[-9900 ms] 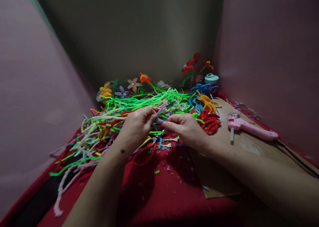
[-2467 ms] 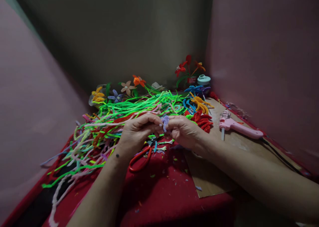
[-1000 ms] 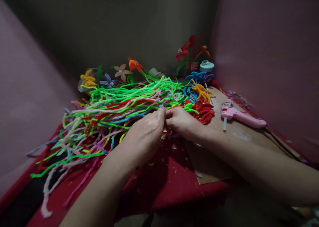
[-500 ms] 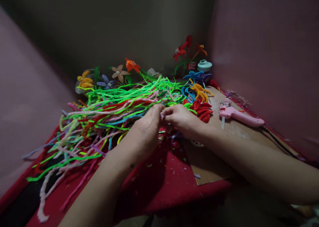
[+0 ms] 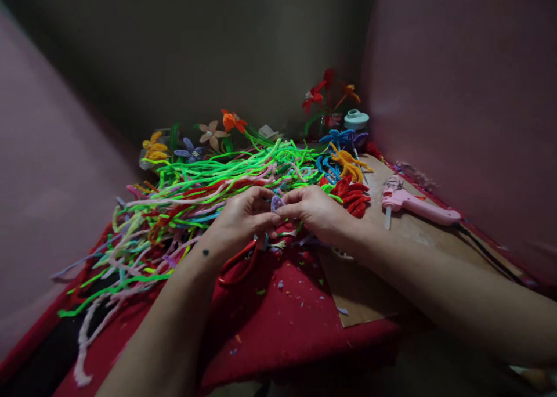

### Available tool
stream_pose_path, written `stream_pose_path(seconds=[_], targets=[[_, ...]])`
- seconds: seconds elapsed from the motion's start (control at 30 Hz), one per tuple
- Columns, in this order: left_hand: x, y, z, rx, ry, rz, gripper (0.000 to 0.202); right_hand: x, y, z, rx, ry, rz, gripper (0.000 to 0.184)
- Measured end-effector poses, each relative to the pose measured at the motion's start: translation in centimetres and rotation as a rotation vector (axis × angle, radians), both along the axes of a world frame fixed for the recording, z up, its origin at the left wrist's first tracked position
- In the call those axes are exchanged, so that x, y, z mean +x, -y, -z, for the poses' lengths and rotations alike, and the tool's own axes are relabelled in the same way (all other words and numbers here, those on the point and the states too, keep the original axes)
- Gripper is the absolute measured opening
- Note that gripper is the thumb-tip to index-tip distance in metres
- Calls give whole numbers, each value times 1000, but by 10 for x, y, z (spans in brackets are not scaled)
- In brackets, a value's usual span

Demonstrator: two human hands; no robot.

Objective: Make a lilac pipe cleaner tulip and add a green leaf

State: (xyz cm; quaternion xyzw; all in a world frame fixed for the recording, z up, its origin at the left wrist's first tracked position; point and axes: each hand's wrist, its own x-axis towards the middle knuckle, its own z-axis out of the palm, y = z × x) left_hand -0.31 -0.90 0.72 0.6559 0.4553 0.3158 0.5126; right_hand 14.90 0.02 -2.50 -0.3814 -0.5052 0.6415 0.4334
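1. Red tabletop (image 5: 270, 333), bare at our near edge but for scraps; red-handled scissors (image 5: 238, 257) lie there, partly hidden.
2. Our left hand (image 5: 241, 216): half-curled, thumb and forefinger apart beside the loop; whether they grip it, we cannot tell.
3. Our right hand (image 5: 319, 212): thumb and forefinger pinched on the loop's edge.
4. Purple fuzzy loop (image 5: 277, 203), one, raised between both hands. We judge it very light, soft outside, bendable, not slippery, easily squashed; best taken at its edge or ends.
5. Fuzzy stems (image 5: 226, 173), one heap, mostly green, beyond our hands.
6. Clear container (image 5: 147, 163), far left, beside yellow petals; whether it holds them, we cannot tell.
7. Jar (image 5: 331, 121), far right: red and orange flowers (image 5: 313, 97) apparently standing in it.
8. Teal-topped container (image 5: 357, 119), just beside the jar; contents hidden.
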Motion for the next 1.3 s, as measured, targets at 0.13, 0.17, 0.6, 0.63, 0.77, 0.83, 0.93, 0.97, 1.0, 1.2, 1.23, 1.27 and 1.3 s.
stream_pose_path(seconds=[0.13,0.17,0.6,0.63,0.77,0.83,0.93,0.97,1.0,1.2,1.23,1.27,1.3], targets=[[-4,-4,3,-3,58,57,33,0,5,-6,-107,-112,-7,8],[-5,-5,4,-8,68,74,33,0,6,-8,-128,-142,-24,9],[9,1,10,31,219,-86,34,0,-3,-10,-94,-315,86,7],[11,2,11,40,232,-124,33,-1,-3,-10,-104,-330,84,6],[19,6,16,91,192,-238,22,-2,-1,-11,-132,-387,98,5],[22,9,17,147,141,-295,14,-2,0,-11,-146,-412,117,5],[24,10,19,271,56,-350,5,-2,0,-12,-157,-429,127,7],[24,10,19,301,24,-359,3,-2,-1,-11,-147,-432,127,7],[24,10,19,320,-10,-360,1,-2,-1,-11,-133,-431,128,8],[13,8,14,607,-626,-277,9,-6,0,-8,-158,-397,183,21],[11,9,13,677,-755,-265,10,-7,0,-8,-175,-381,196,21],[10,10,13,728,-859,-248,11,-8,1,-8,-186,-358,209,21],[8,11,12,756,-934,-227,13,-8,1,-8,-192,-331,218,20]])
